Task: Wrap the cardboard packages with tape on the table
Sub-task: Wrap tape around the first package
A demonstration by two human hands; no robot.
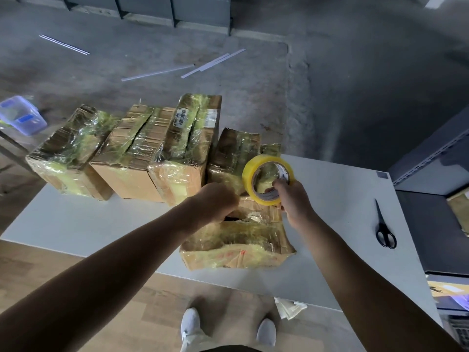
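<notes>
boxes (162, 158) past the fingers look taped. right hand (294, 204) grips the tape roll (247, 174), left hand (215, 201) grips the near box (238, 247), not done yet.

Storeroom or warehouse, bare concrete floor (355, 72), metal shelving (431, 158), taped cartons (142, 158)

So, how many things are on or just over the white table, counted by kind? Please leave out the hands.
cardboard packages: 5
tape roll: 1
scissors: 1
Total: 7
A taped corner behind the roll may belong to a sixth package; I cannot tell.
</notes>
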